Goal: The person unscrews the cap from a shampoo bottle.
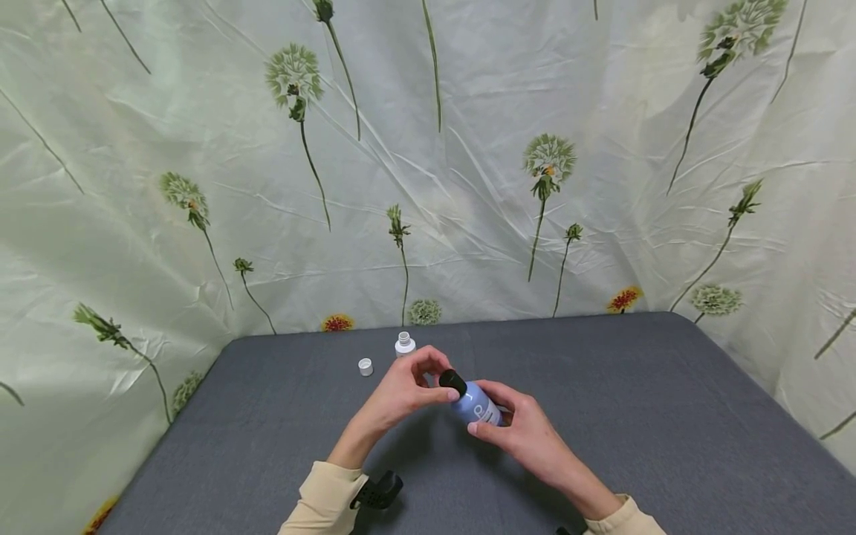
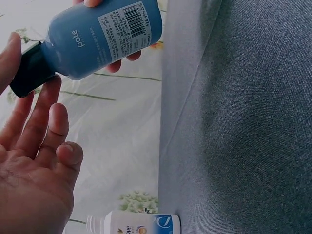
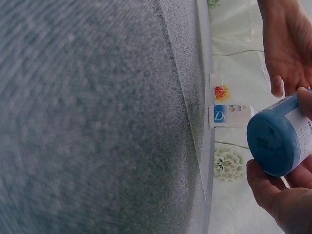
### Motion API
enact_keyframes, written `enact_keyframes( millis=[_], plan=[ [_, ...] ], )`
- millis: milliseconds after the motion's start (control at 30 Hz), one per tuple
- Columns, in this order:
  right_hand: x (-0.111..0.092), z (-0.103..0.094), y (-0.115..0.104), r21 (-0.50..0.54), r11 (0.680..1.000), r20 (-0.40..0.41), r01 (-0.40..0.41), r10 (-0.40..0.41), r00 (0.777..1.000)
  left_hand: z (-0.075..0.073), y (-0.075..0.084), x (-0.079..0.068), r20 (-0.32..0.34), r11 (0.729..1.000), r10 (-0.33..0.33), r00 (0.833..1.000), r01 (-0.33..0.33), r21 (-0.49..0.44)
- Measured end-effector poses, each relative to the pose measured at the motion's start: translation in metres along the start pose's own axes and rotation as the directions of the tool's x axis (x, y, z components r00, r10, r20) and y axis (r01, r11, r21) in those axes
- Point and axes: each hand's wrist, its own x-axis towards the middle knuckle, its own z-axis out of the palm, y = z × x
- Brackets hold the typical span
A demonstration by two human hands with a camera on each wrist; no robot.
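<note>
A blue bottle (image 1: 478,405) with a black cap (image 1: 452,382) is held tilted above the table, its cap end toward the left hand. My right hand (image 1: 524,431) grips the bottle's body, thumb on the near side and fingers round the far side. With thumb and fingertips, my left hand (image 1: 404,390) pinches the black cap, which sits on the bottle's neck. The left wrist view shows the bottle's white barcode label (image 2: 127,28) and the left palm turned up beneath the cap. In the right wrist view the bottle's round base (image 3: 270,144) faces the camera.
Behind the left hand stands an uncapped white bottle (image 1: 404,344), partly hidden by that hand. A small white cap (image 1: 365,367) lies to its left on the grey table (image 1: 602,386). A flower-printed curtain (image 1: 468,186) hangs along the table's back edge.
</note>
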Motion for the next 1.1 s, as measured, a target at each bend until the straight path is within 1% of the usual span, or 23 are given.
enact_keyframes(
  millis=[100, 200, 267, 333, 433, 500, 567, 733, 800, 900, 1000, 1100],
  plan=[
    [0.001, 0.0, 0.0, -0.001, 1.0, -0.003, 0.0, 0.0, 1.0, -0.002, 0.0, 0.0, 0.061, 0.999, 0.049, 0.997, -0.048, -0.018],
    [0.001, -0.001, 0.0, -0.003, 1.0, -0.006, -0.005, 0.005, 1.0, -0.004, 0.001, 0.0, 0.141, 0.995, 0.086, 0.986, -0.079, -0.056],
    [0.002, -0.001, 0.0, -0.004, 1.0, -0.007, -0.007, 0.007, 1.0, -0.006, 0.002, -0.001, 0.186, 0.993, 0.096, 0.978, -0.081, -0.086],
    [0.002, -0.002, 0.0, 0.0, 1.0, -0.005, -0.01, 0.01, 1.0, -0.007, 0.001, -0.002, 0.219, 0.99, 0.093, 0.971, -0.067, -0.126],
    [0.001, -0.002, -0.001, 0.008, 1.0, 0.001, -0.011, 0.011, 1.0, -0.007, 0.001, -0.003, 0.242, 0.985, 0.086, 0.966, -0.046, -0.166],
    [0.001, -0.002, -0.001, 0.007, 1.0, 0.006, -0.008, 0.008, 1.0, -0.007, 0.0, -0.002, 0.237, 0.984, 0.079, 0.968, -0.039, -0.171],
    [0.0, -0.002, -0.001, 0.002, 1.0, 0.007, -0.004, 0.004, 1.0, -0.007, 0.0, -0.002, 0.212, 0.988, 0.069, 0.975, -0.038, -0.148],
    [0.001, -0.001, -0.002, -0.011, 1.0, 0.004, 0.006, -0.006, 1.0, -0.005, -0.001, -0.001, 0.107, 0.997, 0.016, 0.994, -0.007, -0.078],
    [0.0, -0.001, -0.002, -0.009, 1.0, 0.007, 0.01, -0.01, 1.0, -0.003, -0.001, 0.0, 0.068, 0.997, -0.003, 0.998, 0.008, -0.073],
    [-0.001, 0.0, -0.002, -0.006, 1.0, 0.01, 0.011, -0.011, 1.0, 0.001, -0.002, 0.0, 0.025, 0.996, -0.013, 1.0, 0.015, -0.086],
    [-0.001, 0.0, -0.002, -0.01, 1.0, 0.005, 0.007, -0.007, 1.0, 0.004, -0.002, 0.001, 0.0, 0.995, -0.014, 1.0, 0.014, -0.098],
    [-0.001, 0.0, -0.002, -0.005, 1.0, 0.001, 0.002, -0.002, 1.0, 0.006, -0.002, 0.002, 0.01, 0.994, 0.0, 1.0, 0.001, -0.114]
  ],
)
